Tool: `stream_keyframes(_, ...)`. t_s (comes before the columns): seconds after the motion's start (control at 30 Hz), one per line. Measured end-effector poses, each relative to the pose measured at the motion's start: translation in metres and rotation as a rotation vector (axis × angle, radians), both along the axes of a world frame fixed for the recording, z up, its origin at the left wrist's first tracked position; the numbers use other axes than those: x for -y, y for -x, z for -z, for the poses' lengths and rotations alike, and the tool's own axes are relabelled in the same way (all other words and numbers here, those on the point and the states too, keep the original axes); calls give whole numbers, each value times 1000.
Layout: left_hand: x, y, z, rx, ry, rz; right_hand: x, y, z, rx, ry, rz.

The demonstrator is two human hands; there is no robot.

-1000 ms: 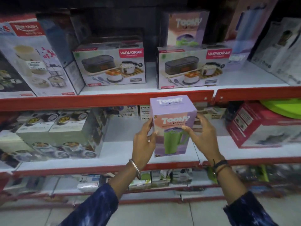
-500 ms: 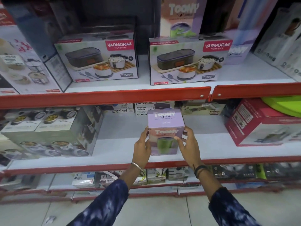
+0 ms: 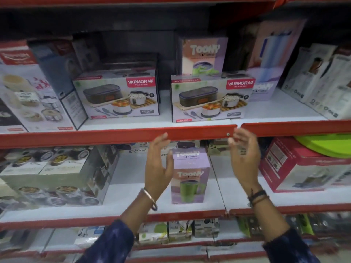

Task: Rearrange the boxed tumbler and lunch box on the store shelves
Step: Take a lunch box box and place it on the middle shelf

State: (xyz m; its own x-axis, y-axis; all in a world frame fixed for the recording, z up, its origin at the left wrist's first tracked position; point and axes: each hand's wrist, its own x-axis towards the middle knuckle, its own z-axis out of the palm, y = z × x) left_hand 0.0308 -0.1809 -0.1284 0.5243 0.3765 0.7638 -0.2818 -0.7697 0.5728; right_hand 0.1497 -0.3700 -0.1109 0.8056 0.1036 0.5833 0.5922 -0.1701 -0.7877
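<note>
A lilac Toony tumbler box (image 3: 190,175) with a green mug picture stands upright on the middle shelf (image 3: 133,204). My left hand (image 3: 158,164) is open just left of it, fingers near its top corner. My right hand (image 3: 245,158) is open and well apart from the box, raised in front of the red shelf edge. Two Varmora lunch boxes (image 3: 117,96) (image 3: 210,99) stand side by side on the upper shelf (image 3: 266,112). A second Toony box (image 3: 204,55) stands behind the right lunch box.
A stack of food-container boxes (image 3: 57,173) fills the middle shelf's left side. A red box (image 3: 303,168) with a green lid above it sits at the right. Small boxes line the back and the lower shelf. Large boxes flank the lunch boxes on the upper shelf.
The tumbler box was carried in both hands down into the middle shelf and set there. Both hands have let go and lifted upward, open.
</note>
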Motion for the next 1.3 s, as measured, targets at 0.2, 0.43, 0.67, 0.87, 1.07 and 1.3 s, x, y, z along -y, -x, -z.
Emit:
stream_keyframes(0.2,-23,-54,-79,-129,166,-56,-9,-64,-74,-47,37,105)
stream_keyframes(0.43,-36,-84,-91,-353,250,33,-22,-101,-83,-235,58,47)
stream_keyframes(0.67,-25,-46,-91,-93,285,-10,-12,-57,-82,-98,-194,19)
stream_keyframes(0.87,-28,8,-100,172,341,-170,-24,-6,-96,85,-339,-62)
stream_keyframes(1.07,-52,45,-84,150,303,-433,-53,33,-69,157,-319,-80)
stream_keyframes(1.3,-67,75,-51,67,291,-454,-69,61,-37,49,-306,-91)
